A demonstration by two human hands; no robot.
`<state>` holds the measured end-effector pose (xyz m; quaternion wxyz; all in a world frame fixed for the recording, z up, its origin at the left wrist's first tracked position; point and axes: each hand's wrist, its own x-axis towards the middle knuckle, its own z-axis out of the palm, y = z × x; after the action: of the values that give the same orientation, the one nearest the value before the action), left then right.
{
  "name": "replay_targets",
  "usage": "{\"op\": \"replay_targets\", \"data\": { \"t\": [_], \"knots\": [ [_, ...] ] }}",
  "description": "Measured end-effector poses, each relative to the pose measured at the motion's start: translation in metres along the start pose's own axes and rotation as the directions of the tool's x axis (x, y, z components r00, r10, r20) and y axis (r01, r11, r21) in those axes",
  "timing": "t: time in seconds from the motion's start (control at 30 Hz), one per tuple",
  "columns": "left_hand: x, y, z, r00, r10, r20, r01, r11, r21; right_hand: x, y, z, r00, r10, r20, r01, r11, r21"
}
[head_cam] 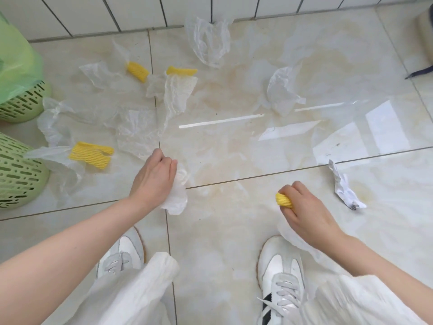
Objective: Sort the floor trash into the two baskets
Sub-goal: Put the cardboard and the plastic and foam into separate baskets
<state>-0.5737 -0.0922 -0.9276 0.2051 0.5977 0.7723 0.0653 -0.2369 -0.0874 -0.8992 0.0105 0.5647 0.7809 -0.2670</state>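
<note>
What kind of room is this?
Probably a tiled utility or washroom corner indoors: glossy marble-look floor tiles, a white tiled wall, and two green plastic baskets.

Indoor tiled room, likely a home utility or washroom area; exact type cannot be told. Glossy cream marbled floor tiles (234, 148) are seen, meeting a white tiled wall (117, 12) with dark grout. Two green perforated plastic baskets (16, 177) are set at the left edge, one lined with a green bag (16, 62).
</note>
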Motion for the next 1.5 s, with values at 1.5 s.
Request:
{"op": "replay_targets", "data": {
  "t": [1.5],
  "knots": [
    [0.013, -0.006, 0.030, 0.965, -0.154, 0.212, 0.124, 0.981, 0.148, 0.011, 0.026, 0.015, 0.981, 0.182, 0.074, -0.188, 0.979, 0.079]
  ]
}}
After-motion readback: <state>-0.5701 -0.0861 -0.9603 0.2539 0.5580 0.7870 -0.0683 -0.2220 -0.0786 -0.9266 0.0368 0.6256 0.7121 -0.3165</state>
